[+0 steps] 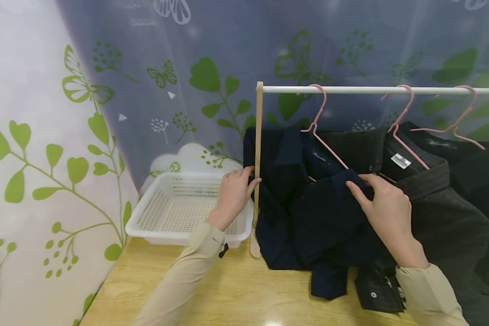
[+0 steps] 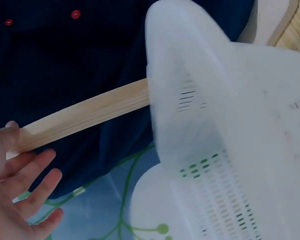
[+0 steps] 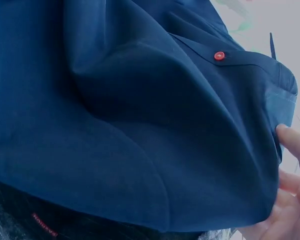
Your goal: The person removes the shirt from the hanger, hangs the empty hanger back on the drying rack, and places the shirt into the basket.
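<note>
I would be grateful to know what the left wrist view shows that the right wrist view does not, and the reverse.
Only the left wrist view shows the left hand holding the post, and the basket. Only the right wrist view shows the right hand gripping the shirt, and a red label. Both share the shirt and at least one red button.

Basket [image 1: 185, 215] on table [image 1: 122, 280]; left of shirts [image 1: 326, 222]
</note>
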The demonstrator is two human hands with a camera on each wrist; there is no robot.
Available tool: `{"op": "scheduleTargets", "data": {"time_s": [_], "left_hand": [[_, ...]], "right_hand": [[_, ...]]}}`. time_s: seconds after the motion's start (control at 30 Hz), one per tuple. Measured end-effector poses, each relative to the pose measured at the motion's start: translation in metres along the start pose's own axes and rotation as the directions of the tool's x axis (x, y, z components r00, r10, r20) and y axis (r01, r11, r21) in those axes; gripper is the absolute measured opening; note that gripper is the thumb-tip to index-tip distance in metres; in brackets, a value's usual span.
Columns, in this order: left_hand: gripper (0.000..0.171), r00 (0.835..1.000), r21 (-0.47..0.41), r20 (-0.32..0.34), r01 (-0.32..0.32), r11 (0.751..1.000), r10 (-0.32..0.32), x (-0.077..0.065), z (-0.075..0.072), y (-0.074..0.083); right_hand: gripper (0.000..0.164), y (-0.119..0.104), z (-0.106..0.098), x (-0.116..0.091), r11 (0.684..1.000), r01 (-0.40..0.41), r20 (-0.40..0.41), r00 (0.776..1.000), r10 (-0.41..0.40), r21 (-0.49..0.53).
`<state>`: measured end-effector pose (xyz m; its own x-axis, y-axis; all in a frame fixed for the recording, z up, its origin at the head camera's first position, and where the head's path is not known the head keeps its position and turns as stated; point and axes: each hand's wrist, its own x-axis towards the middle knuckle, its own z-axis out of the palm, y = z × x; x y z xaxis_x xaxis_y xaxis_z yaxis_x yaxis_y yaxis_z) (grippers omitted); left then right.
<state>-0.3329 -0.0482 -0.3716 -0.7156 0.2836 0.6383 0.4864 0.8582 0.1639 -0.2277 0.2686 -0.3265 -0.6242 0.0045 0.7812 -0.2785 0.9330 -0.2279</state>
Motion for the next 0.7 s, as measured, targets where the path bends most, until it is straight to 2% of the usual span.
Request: {"op": "scheduleTargets", "data": {"time_s": [0.17, 0.27, 0.4, 0.53, 0.7], "left_hand": [[0.037, 0.999, 0.131, 0.013, -0.036, 0.991, 0.034, 0.002, 0.007, 0.003], [0.037, 0.997, 0.22, -0.006, -0.072, 0.973, 0.075, 0.002, 0.008, 0.004], [0.035, 0.99, 0.296, -0.06, -0.108, 0.949, 0.131, 0.001, 0.007, 0.004], [0.032, 0.982, 0.328, -0.105, -0.115, 0.938, 0.157, 0.0, 0.007, 0.004], [0.032, 0.977, 0.334, -0.125, -0.121, 0.935, 0.171, 0.001, 0.008, 0.003]], "right_hand": [[0.023, -0.002, 0.005, 0.0, 1.0, 0.015, 0.033, 0.999, -0.014, -0.007], [0.018, -0.004, 0.008, -0.001, 1.0, 0.016, 0.03, 0.999, -0.016, -0.013], [0.015, -0.006, 0.01, -0.001, 1.0, 0.027, 0.004, 1.0, -0.027, -0.01], [0.013, -0.008, 0.011, -0.002, 0.998, 0.054, -0.047, 0.997, -0.054, 0.01], [0.015, -0.01, 0.006, 0.0, 0.997, 0.068, -0.131, 0.989, -0.064, 0.026]]}}
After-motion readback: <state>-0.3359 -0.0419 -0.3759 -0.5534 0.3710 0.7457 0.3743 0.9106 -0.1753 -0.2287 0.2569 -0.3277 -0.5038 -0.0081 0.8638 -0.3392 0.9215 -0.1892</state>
